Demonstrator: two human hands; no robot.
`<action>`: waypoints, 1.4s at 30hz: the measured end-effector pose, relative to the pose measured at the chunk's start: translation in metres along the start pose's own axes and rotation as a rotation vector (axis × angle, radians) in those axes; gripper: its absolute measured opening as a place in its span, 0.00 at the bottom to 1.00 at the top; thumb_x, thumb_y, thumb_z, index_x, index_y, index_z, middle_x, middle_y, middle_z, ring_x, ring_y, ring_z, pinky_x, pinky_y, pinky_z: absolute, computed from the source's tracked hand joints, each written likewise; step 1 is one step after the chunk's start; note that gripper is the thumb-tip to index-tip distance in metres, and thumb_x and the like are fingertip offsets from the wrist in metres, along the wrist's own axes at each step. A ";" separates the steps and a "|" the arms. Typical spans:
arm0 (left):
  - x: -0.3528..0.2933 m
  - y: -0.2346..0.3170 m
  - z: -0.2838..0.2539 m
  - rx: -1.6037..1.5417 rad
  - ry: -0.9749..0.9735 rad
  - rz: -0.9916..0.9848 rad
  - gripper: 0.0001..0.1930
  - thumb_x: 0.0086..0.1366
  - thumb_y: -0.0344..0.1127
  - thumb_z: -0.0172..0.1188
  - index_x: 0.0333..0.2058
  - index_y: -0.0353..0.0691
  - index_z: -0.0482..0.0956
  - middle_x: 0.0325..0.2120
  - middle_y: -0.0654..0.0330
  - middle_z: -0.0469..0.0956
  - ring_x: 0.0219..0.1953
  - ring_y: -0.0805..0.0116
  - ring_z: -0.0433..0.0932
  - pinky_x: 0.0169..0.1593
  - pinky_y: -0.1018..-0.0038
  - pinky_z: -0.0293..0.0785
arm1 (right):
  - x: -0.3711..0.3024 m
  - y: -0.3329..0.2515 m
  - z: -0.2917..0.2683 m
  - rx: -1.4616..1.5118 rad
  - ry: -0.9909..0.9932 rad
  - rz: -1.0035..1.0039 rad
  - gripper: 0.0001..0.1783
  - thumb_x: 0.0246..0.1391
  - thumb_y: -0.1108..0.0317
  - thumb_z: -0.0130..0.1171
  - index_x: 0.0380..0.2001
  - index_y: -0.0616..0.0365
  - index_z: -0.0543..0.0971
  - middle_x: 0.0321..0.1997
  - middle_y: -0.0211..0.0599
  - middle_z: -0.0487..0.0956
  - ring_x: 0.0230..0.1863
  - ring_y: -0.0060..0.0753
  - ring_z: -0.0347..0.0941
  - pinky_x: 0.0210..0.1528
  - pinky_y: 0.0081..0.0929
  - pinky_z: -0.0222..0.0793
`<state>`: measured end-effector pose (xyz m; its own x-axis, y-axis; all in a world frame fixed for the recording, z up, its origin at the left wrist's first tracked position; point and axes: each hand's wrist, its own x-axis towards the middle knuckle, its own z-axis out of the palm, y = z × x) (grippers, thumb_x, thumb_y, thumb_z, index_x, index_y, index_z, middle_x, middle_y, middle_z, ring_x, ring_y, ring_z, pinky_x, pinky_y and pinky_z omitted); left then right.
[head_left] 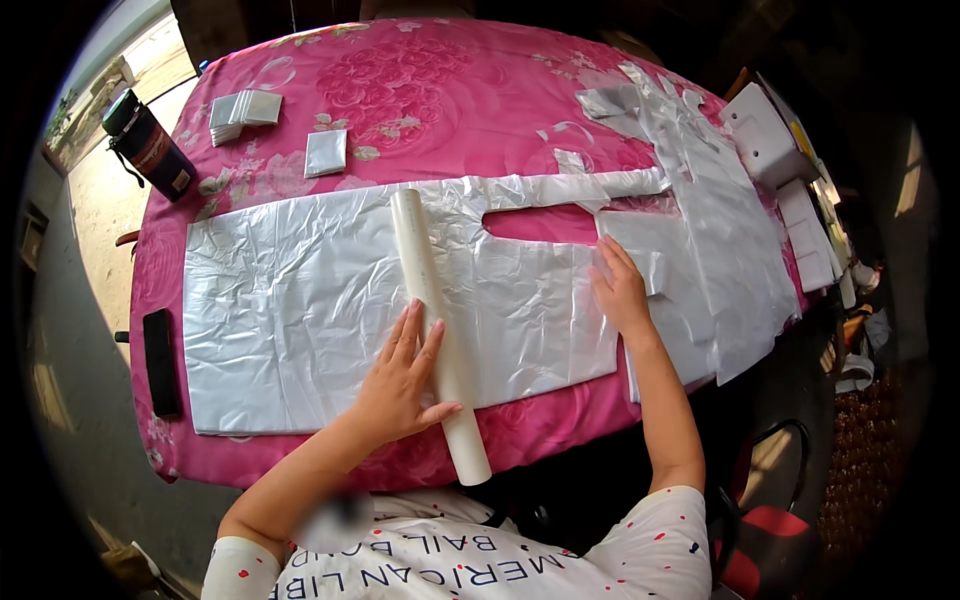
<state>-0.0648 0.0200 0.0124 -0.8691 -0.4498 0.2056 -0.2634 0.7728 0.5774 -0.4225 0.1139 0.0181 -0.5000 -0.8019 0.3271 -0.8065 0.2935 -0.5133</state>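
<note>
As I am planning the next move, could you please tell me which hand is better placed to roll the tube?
Probably the left hand: it rests on the tube, while the right hand is apart from it, farther right on the white plastic.

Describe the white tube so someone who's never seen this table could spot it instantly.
Start at the pink flowered tablecloth and find the crinkled white plastic spread over it. The white tube lies across that plastic, under the left hand, its near end jutting past the plastic's edge. Unlike the flat, wrinkled plastic around it, it is long, smooth and round.
</note>
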 end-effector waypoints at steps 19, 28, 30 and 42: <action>0.038 0.029 0.017 0.132 -0.003 -0.021 0.44 0.52 0.59 0.58 0.61 0.36 0.55 0.62 0.36 0.42 0.65 0.38 0.43 0.64 0.53 0.45 | -0.074 0.093 -0.084 -0.490 0.304 0.294 0.07 0.50 0.70 0.57 0.29 0.63 0.75 0.40 0.41 0.79 0.40 0.43 0.73 0.45 0.34 0.66; 0.036 0.051 -0.006 -0.699 0.004 -0.115 0.39 0.56 0.41 0.61 0.61 0.36 0.51 0.61 0.40 0.50 0.62 0.49 0.55 0.61 0.60 0.56 | -0.077 -0.129 -0.032 0.398 -0.043 0.054 0.10 0.43 0.81 0.61 0.25 0.61 0.69 0.25 0.31 0.75 0.23 0.18 0.69 0.27 0.17 0.66; 0.033 0.058 -0.005 -1.170 0.027 -0.357 0.29 0.61 0.35 0.57 0.58 0.34 0.57 0.52 0.47 0.66 0.52 0.65 0.70 0.54 0.69 0.68 | -0.089 -0.176 -0.021 0.410 -0.274 -0.144 0.11 0.41 0.77 0.63 0.30 0.61 0.72 0.29 0.35 0.77 0.25 0.31 0.73 0.29 0.25 0.71; -0.088 -0.100 -0.133 -1.014 0.002 -0.939 0.10 0.57 0.30 0.60 0.38 0.34 0.77 0.27 0.59 0.79 0.28 0.74 0.78 0.33 0.79 0.75 | -0.159 -0.204 -0.006 -0.180 -0.400 -0.016 0.26 0.37 0.46 0.66 0.24 0.58 0.72 0.22 0.36 0.73 0.25 0.41 0.72 0.24 0.34 0.67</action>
<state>0.0932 -0.0770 0.0416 -0.5364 -0.6168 -0.5761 -0.3271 -0.4773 0.8156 -0.1807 0.1850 0.0757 -0.3538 -0.9351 -0.0178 -0.8728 0.3370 -0.3530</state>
